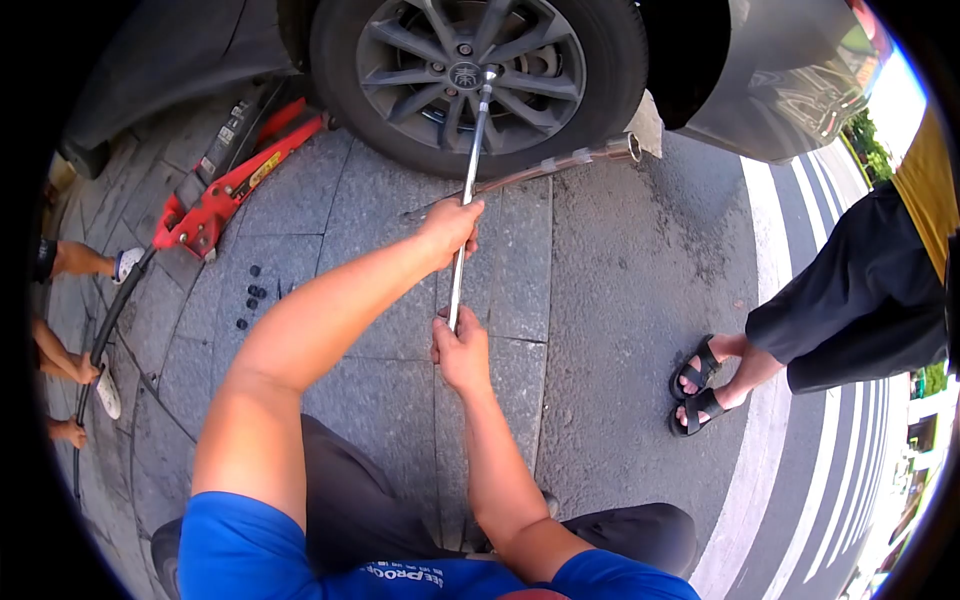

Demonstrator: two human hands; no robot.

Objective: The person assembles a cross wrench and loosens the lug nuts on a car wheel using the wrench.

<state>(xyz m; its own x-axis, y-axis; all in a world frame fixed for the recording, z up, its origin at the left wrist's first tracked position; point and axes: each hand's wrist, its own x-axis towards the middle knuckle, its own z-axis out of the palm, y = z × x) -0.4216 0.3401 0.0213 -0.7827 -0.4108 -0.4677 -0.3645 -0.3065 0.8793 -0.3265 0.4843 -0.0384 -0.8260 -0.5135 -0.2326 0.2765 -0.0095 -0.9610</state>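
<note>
A long chrome socket wrench [480, 128] reaches from my hands up to the car wheel [400, 95], its head end at a lug position beside the hub cap. My left hand [450, 235] is wrapped around the middle of the bar. Lower down, near the bar's end, my right hand [462, 352] grips it too. The wheel has dark spokes and a black tire [345, 75]. On the pavement below the tire lies another metal tool [585, 157], a bar with an open round socket end.
A red floor jack [215, 200] stands at the left by the car, with another person's hands [82, 368] on its black handle. Several small black caps [254, 292] lie on the paving. At the right stands a person in black sandals [697, 408]. White road stripes [765, 250] run beyond.
</note>
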